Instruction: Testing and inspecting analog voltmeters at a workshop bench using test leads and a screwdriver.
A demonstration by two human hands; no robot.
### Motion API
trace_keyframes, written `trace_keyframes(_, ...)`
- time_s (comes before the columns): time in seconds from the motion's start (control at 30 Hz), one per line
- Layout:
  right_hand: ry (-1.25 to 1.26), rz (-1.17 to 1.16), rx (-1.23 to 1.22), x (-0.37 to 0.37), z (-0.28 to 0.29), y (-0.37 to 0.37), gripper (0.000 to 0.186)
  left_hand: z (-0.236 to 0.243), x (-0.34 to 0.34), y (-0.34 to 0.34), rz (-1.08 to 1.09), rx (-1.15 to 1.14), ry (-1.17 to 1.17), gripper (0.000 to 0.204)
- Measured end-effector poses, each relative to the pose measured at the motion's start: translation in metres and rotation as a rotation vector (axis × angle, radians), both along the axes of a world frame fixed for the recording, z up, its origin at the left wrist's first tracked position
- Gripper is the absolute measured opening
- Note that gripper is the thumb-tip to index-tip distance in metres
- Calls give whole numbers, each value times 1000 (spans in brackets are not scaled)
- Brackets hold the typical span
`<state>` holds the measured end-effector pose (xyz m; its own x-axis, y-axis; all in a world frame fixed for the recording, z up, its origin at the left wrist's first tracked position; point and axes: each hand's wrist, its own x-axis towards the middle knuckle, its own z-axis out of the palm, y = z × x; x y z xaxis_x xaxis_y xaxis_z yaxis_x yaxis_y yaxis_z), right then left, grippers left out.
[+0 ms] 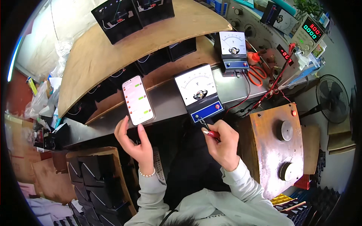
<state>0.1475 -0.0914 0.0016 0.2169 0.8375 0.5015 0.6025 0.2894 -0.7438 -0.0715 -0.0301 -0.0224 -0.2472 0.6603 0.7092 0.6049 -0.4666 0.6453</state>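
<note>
My left hand [135, 145] is open just below a white-screened phone [136, 98] lying at the bench edge, fingertips at or near its lower end. My right hand [222, 145] is closed on a small red-handled tool [212, 133], whose dark tip reaches the left terminal on the blue strip of a black analog voltmeter [194, 83]. The tool's exact kind is unclear. A second voltmeter [232, 45] stands behind, beside orange-handled scissors [257, 77] and red and black leads.
A curved wooden shelf [83, 64] holds black meter housings. Bench instruments [309, 34] stand at upper right, a fan [332, 98] at right, and a wooden box with two metal knobs [264, 150] beside my right arm. Stacked black housings [92, 169] sit lower left.
</note>
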Motion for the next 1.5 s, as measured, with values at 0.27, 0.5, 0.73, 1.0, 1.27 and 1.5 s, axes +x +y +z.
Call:
trace_keyframes(0.27, -14, -61, 3, -9, -9, 6, 27, 17, 35, -2, -436, -175, -33, 62)
trace_keyframes(0.5, 664, -66, -181, 13, -13, -28, 25, 20, 65, 73, -721, -310, 150, 108)
trace_keyframes(0.73, -26, -169, 16, 46, 6, -8, 20, 21, 68, 76, -897, -444, 26, 109)
trace_keyframes(1.0, 73, -202, -82, 46, -8, 7, 18, 21, 78, 74, -871, -487, -30, 109)
trace_keyframes(1.27, 179, -90, -91, 37, -2, 2, 36, 21, 69, 73, -861, -459, -51, 108)
trace_keyframes(1.5, -158, -91, -72, 23, 9, 16, 116, 23, 84, 60, -923, -500, -161, 105)
